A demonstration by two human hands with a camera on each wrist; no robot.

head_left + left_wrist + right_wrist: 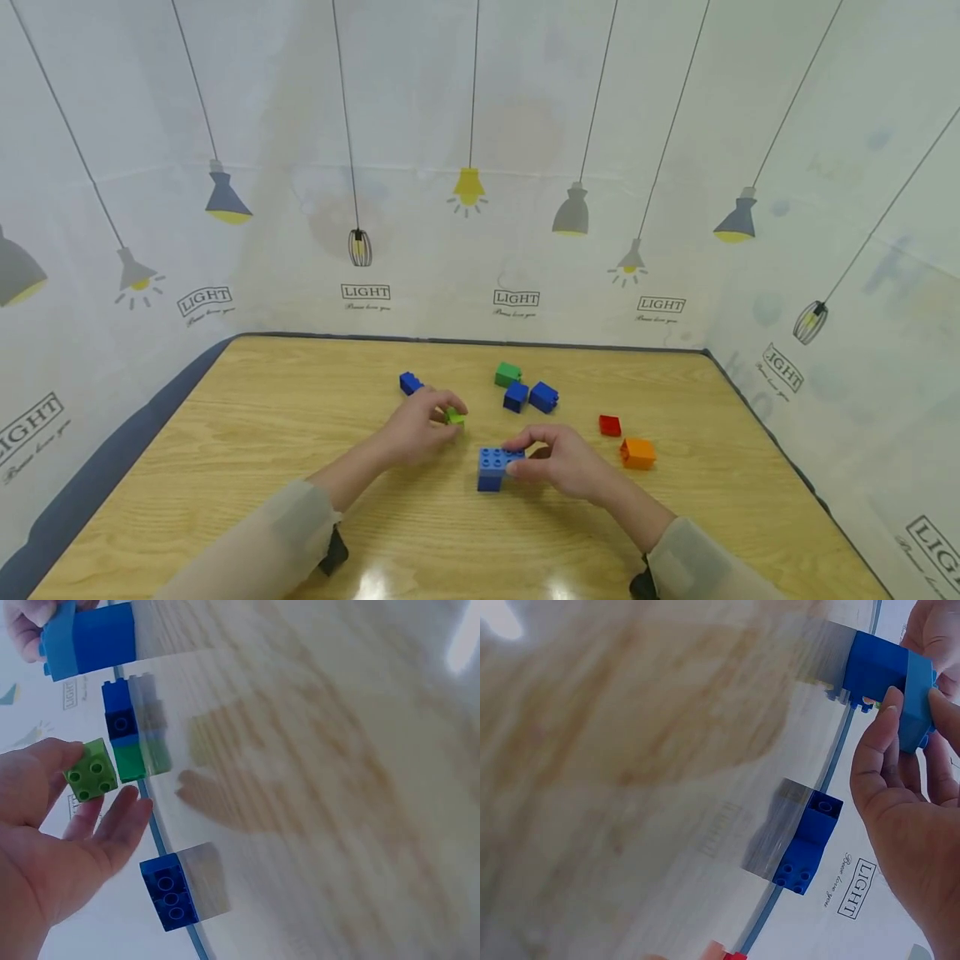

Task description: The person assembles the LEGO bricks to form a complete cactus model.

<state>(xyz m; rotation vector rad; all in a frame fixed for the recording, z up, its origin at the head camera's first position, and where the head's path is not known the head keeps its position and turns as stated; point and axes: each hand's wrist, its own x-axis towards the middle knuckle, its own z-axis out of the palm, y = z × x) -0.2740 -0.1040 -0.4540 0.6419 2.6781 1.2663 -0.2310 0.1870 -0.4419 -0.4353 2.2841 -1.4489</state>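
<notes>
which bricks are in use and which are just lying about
In use, seemingly:
lime brick, in left hand
light blue brick on darker blue brick, in right hand

Lying about:
green brick
three blue bricks
red brick
orange brick

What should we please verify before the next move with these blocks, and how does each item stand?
1. Lime block held by the left hand: ok.
2. Light blue block held by the right hand: ok.
3. Light blue block's studs facing up: ok.
4. Light blue block pressed fully onto the dark blue block below: cannot tell.
5. Lime block joined to that stack: not ok, they are apart.
</notes>
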